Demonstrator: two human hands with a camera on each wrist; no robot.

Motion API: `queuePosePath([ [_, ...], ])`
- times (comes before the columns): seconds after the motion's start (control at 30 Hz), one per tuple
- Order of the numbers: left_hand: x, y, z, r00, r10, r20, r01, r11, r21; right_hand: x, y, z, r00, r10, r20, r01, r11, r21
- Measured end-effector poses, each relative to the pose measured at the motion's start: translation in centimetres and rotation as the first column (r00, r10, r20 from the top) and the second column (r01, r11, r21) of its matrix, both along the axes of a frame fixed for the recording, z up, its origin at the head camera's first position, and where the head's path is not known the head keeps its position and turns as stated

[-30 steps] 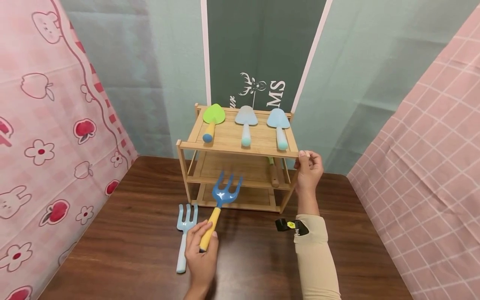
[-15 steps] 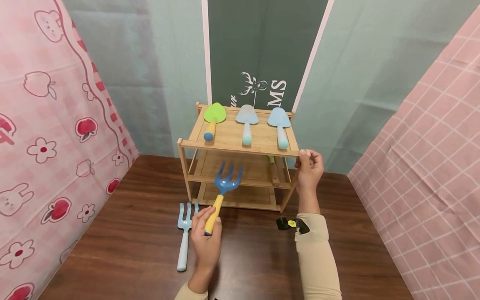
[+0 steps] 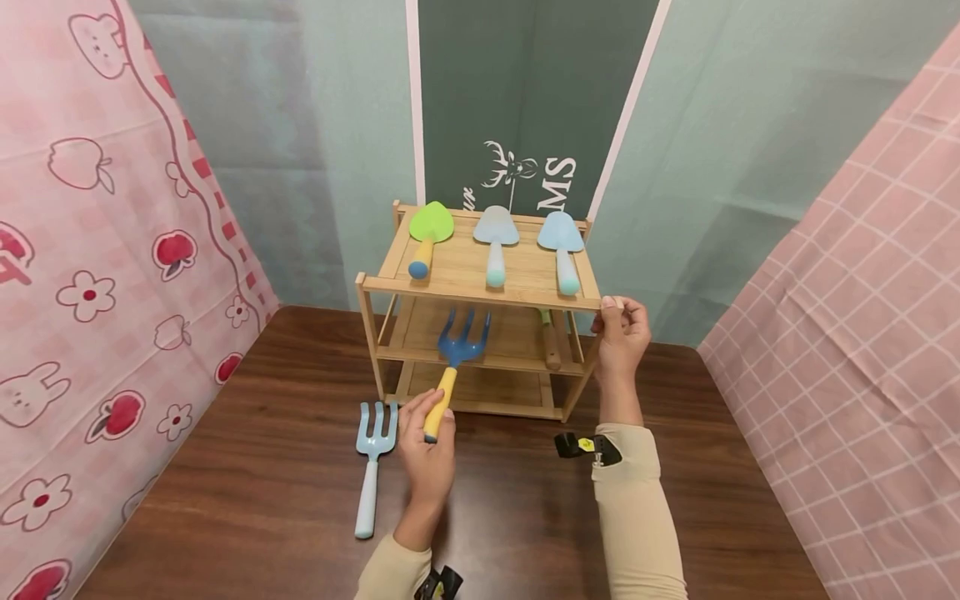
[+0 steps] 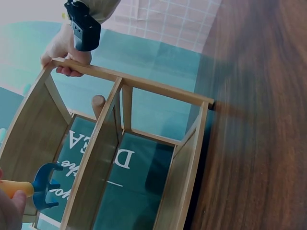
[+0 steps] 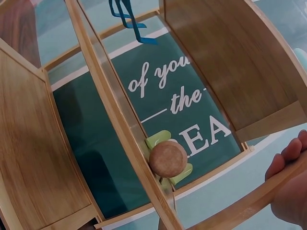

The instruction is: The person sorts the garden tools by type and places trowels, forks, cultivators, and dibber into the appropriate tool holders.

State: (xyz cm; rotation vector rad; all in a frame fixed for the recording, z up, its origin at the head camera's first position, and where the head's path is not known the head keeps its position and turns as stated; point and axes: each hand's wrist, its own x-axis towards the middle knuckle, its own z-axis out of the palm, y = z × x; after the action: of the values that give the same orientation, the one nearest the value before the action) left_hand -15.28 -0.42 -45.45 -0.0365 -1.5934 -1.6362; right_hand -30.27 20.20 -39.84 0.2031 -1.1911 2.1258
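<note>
My left hand [image 3: 429, 457] holds a hand fork [image 3: 460, 346] by its yellow handle. The blue tines point away, at the front opening of the wooden rack [image 3: 480, 293], between its top and middle shelves. In the right wrist view the blue tines [image 5: 132, 21] show inside that opening. Fingers of my right hand [image 3: 624, 340] grip the rack's front right corner at the top. A wooden-handled tool [image 3: 552, 346] with green parts lies at the right on the middle shelf. On the table left of my left hand lies a light blue hand fork [image 3: 371, 467].
Along the top shelf lie a green trowel [image 3: 431, 223] with a yellow handle, a grey trowel [image 3: 496, 225] and a light blue trowel [image 3: 561, 232]. The rack stands at the back of the dark wooden table [image 3: 285, 467]. Patterned curtains [image 3: 90, 250] border it.
My left hand has carried the blue fork forward and slightly right, from over the table up to the rack's middle level. My right hand has kept its grip on the corner.
</note>
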Motion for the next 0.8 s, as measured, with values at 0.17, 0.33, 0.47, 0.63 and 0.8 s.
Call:
queuePosePath([
  [0.17, -0.7, 0.5, 0.9, 1.0, -0.014, 0.026, 0.014, 1.0, 0.0, -0.1, 0.1, 0.1, 1.0, 0.004, 0.022, -0.004, 1.0, -0.004],
  [0.33, -1.8, 0.8, 1.2, 1.0, -0.004, 0.025, 0.004, 1.0, -0.008, -0.1, 0.0, 0.1, 1.0, 0.005, 0.017, -0.005, 1.0, -0.019],
  [0.47, -2.6, 0.9, 1.1, 0.999, -0.003, 0.043, 0.002, 1.0, 0.021, -0.2, -0.3, 0.0, 1.0, -0.002, 0.002, 0.002, 1.0, -0.03],
  [0.63, -3.5, 1.3, 1.0, 0.998, 0.002, 0.057, -0.006, 0.998, 0.062, -0.4, -0.2, -0.3, 0.999, -0.029, -0.019, 0.029, 1.0, -0.011],
  [0.8, -4.5, 1.8, 0.8, 0.998, 0.045, 0.046, -0.048, 0.997, 0.068, -0.4, -0.1, -0.3, 0.999, -0.035, -0.021, 0.035, 0.999, -0.003],
])
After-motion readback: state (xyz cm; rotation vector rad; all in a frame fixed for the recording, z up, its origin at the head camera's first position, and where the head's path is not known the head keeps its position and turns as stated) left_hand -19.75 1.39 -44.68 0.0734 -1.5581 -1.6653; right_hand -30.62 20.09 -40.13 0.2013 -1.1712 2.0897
